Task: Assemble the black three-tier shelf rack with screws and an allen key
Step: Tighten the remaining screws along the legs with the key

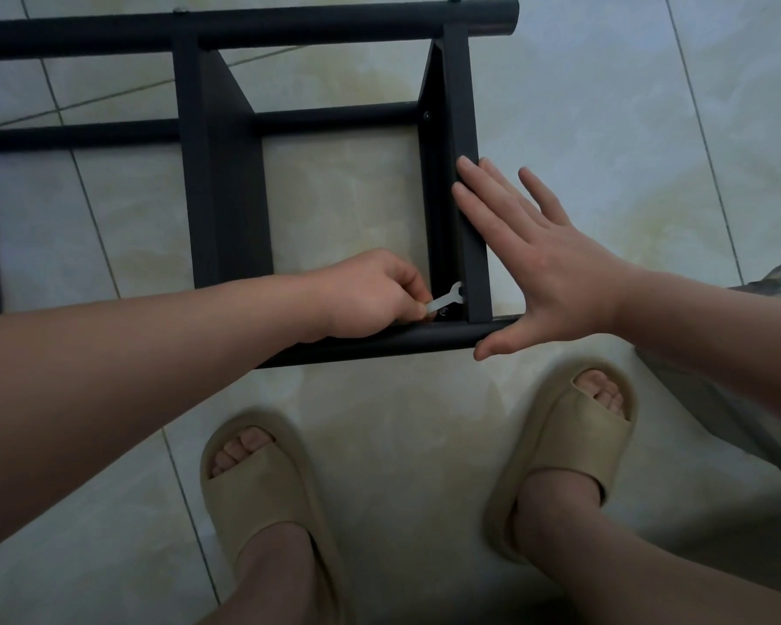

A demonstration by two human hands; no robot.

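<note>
Where the view starts, nearest the wearer, a pair of beige slippers is planted on the pale tiled floor. Just beyond the toes the black rack is laid on its side, its near tube running left to right.

At the inside corner where that tube meets the end panel, a flat silver spanner is pinched between thumb and curled fingers of the left hand. Its head is set at a dark fastener in the corner; whether it is seated cannot be told.

The right hand is spread flat, fingers straight, nothing gripped. Fingertips are pressed on the end panel's outer edge and the thumb is laid against the end of the near tube.

Farther off, a second panel and a rear bar are already joined. A screw head shows at the rear bar's joint with the end panel, and two more on the far tube.

Judged progress: frame largely joined at this end, near corner being tightened. The left part of the rack is cut off, so the remaining work cannot be counted.
</note>
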